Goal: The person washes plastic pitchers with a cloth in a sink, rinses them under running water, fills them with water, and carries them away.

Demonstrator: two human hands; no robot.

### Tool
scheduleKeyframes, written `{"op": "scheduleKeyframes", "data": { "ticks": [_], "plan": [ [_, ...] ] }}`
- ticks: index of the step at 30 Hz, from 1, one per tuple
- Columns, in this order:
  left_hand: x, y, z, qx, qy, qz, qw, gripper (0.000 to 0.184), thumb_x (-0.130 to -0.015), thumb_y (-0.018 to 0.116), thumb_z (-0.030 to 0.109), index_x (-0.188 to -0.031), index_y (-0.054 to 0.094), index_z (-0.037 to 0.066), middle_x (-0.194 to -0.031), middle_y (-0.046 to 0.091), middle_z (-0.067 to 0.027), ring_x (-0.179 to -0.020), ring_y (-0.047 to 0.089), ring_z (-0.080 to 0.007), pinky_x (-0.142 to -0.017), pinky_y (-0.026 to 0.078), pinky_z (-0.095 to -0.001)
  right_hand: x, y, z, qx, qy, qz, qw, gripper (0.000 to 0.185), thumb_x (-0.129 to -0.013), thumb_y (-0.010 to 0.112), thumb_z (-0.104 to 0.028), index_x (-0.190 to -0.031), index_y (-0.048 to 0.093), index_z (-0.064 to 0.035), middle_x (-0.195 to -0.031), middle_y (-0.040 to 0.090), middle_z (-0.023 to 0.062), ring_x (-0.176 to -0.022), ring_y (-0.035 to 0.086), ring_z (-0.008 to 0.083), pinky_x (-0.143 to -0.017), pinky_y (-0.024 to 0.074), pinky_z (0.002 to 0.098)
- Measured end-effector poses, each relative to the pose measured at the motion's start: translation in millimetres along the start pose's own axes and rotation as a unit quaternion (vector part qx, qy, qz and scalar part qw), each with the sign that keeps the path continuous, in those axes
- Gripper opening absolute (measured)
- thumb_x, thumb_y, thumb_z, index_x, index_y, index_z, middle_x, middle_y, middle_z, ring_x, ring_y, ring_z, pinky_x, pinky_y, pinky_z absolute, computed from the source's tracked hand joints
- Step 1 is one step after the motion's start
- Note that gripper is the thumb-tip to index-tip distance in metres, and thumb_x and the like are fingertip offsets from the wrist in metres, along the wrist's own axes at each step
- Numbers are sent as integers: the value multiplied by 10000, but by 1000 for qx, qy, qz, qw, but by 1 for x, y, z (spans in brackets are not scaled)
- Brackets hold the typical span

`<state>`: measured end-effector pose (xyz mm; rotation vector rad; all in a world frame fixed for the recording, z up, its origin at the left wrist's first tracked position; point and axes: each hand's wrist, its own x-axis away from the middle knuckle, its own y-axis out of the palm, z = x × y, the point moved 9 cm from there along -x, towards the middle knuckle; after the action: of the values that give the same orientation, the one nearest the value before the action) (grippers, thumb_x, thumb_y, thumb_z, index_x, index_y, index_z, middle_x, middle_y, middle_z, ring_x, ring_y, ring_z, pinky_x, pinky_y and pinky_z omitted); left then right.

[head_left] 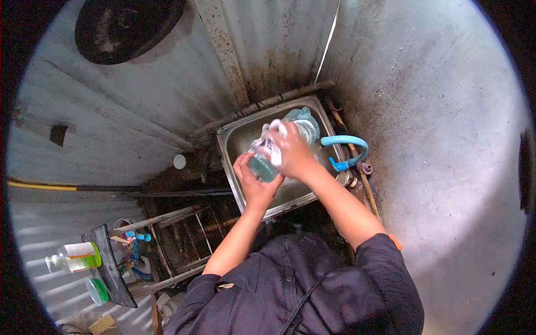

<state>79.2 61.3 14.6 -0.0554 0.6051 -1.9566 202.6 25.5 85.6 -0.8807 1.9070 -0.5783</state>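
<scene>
Over the metal sink (282, 200), my left hand (258, 187) is closed around the near end of a clear blue-green plastic bottle (261, 168). My right hand (294, 149) presses a white, sudsy wad (267, 146) against the bottle's side; whether it is a cloth or a sponge cannot be made out. White foam covers my right fingers. Beyond that hand, a see-through bluish part (301, 116) shows, which looks like the bottle's far end. The bottle's middle is hidden by my right hand.
A light-blue curved tap (354, 143) rises at the sink's right edge. To the lower left, a dark shelf board (111, 268) bears a bottle of yellow-green liquid (81, 257) and a green-and-clear tub (97, 291). Corrugated metal walls (134, 89) stand close around.
</scene>
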Motion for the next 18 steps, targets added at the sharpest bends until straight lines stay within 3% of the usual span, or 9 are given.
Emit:
{"op": "scheduleKeyframes", "data": {
  "ticks": [1, 5, 8, 11, 12, 14, 16, 17, 18],
  "plan": [
    [-1, -2, -6, 12, 1, 5, 1000, 838, -579, 844, 184, -1243, 338, 114, -1235, 305, -117, -1142, 393, -268, -858, 469, -401, 7, 3, 0, -40, -5, -47, 998, 323, -735, 701, -233, -998, 615, -67, -1047, 573, 146, -1007, 528, 352, -856, 448, 440],
    [-1, -8, -32, 50, -75, 40, 995, 816, -624, 835, 250, -1244, 343, 50, -1202, 363, -142, -1094, 440, -264, -897, 410, -348, 47, -4, 21, -61, -60, 23, 996, 282, -718, 702, -115, -980, 598, -90, -1063, 541, 135, -998, 505, 341, -849, 439, 435],
    [-2, -6, -42, 101, -55, 61, 991, 807, -672, 803, 138, -1283, 276, 111, -1211, 396, -129, -1064, 481, -262, -835, 483, -383, 47, -4, 61, -34, 90, 85, 992, 259, -730, 688, -116, -969, 591, -100, -1044, 534, 125, -980, 501, 339, -844, 431, 441],
    [7, 5, -72, 121, -162, 57, 978, 747, -720, 775, 179, -1270, 277, 102, -1221, 404, -142, -1056, 502, -271, -866, 471, -413, 21, -8, 56, -8, 142, 93, 986, 251, -735, 683, -131, -968, 594, -100, -1050, 518, 132, -1012, 482, 340, -867, 407, 452],
    [11, 11, -75, 218, -229, 57, 947, 726, -742, 748, 237, -1282, 281, 105, -1239, 397, -148, -1074, 493, -277, -882, 463, -426, 16, -8, 52, 1, 152, 86, 985, 249, -736, 683, -133, -967, 595, -101, -1050, 518, 134, -1017, 478, 339, -871, 402, 453],
    [19, 27, -67, 400, -352, 58, 844, 700, -787, 693, 353, -1305, 289, 112, -1275, 383, -159, -1112, 476, -289, -913, 448, -452, 19, -4, 32, -14, 60, 78, 995, 258, -726, 683, -144, -978, 631, -160, -1031, 533, 99, -944, 510, 321, -809, 444, 417],
    [18, 45, -76, 494, -401, -15, 772, 705, -807, 611, 469, -1335, 295, 124, -1311, 360, -163, -1158, 441, -310, -941, 427, -477, 40, 8, 13, -85, -21, 36, 995, 279, -721, 688, -140, -995, 647, -179, -1043, 532, 89, -950, 525, 312, -800, 464, 401],
    [19, 53, -78, 536, -422, -50, 729, 717, -818, 570, 527, -1349, 298, 129, -1330, 348, -165, -1180, 424, -320, -955, 416, -489, 48, 8, 3, -49, -69, 16, 996, 307, -714, 698, -138, -1014, 658, -192, -1034, 539, 84, -948, 541, 298, -790, 483, 374],
    [19, 54, -76, 547, -432, -51, 715, 729, -816, 550, 550, -1358, 299, 133, -1339, 339, -167, -1197, 406, -325, -966, 404, -496, 55, 5, 7, -76, -42, 30, 996, 323, -701, 707, -116, -1013, 651, -174, -1029, 539, 103, -942, 545, 297, -786, 482, 375]
  ]
}}
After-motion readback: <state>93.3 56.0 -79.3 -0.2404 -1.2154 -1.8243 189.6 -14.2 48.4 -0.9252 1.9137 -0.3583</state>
